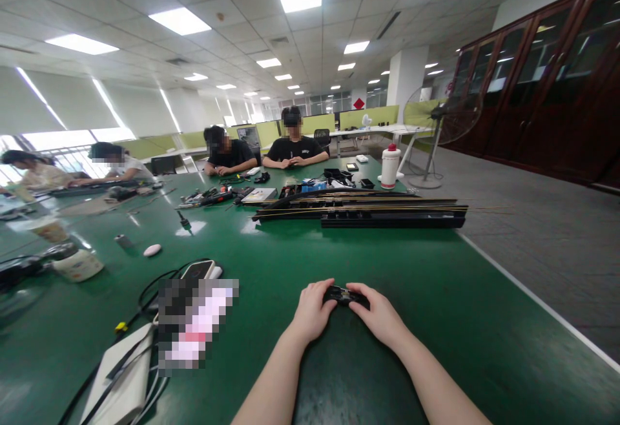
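Note:
Between my two hands is a small black device (345, 295) with a lighter metallic part showing at its middle; its exact kind cannot be made out. My left hand (312, 309) grips its left end, with thumb and fingers closed around it. Its right end is pinched by my right hand (378, 314) in the same way. Both hands are low over the green table (271, 257), near its front edge. The fingertips on the far side of the device are partly hidden.
Long black rails (392, 217) with thin rods lie across the table ahead. A white bottle (390, 168) stands behind them. To the left are a phone (197, 271), cables, a white power bank (121, 373) and a paper cup (77, 265). Several people sit around the table.

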Action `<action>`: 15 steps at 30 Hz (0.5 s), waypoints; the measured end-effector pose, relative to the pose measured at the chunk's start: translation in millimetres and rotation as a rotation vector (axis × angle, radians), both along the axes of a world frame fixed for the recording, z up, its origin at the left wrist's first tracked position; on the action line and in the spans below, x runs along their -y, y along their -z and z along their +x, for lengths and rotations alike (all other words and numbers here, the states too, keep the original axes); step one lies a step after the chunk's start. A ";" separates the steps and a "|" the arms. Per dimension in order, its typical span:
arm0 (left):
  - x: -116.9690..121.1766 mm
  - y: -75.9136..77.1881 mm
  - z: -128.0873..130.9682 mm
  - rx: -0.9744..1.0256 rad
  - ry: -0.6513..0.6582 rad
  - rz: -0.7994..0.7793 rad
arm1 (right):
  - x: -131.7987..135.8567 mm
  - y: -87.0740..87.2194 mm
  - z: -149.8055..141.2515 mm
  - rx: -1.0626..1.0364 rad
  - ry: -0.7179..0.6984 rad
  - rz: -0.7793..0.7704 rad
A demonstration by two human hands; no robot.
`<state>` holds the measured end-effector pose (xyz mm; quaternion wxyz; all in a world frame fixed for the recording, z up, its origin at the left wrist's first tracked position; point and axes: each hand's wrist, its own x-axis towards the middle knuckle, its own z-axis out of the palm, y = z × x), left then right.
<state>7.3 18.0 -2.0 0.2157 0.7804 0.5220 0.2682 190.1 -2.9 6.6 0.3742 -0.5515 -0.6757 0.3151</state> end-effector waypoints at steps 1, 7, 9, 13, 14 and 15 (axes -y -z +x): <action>0.2 -0.4 0.2 -0.001 0.000 -0.001 | 0.0 0.1 0.1 -0.001 0.000 0.001; 0.9 -0.9 0.8 -0.008 0.005 0.005 | 0.4 0.1 -0.2 -0.001 0.001 0.006; 0.7 -0.3 0.6 -0.006 0.007 0.006 | 0.6 -0.7 -0.6 0.004 0.002 0.005; 0.0 0.7 0.1 0.001 0.011 0.011 | 0.7 -2.4 -1.2 0.035 0.035 0.012; -0.1 0.9 0.0 0.001 0.011 0.013 | 0.6 -2.7 -1.3 0.046 0.048 0.014; -0.1 1.1 -0.1 0.000 0.011 0.013 | 0.4 -2.9 -1.5 0.057 0.059 0.016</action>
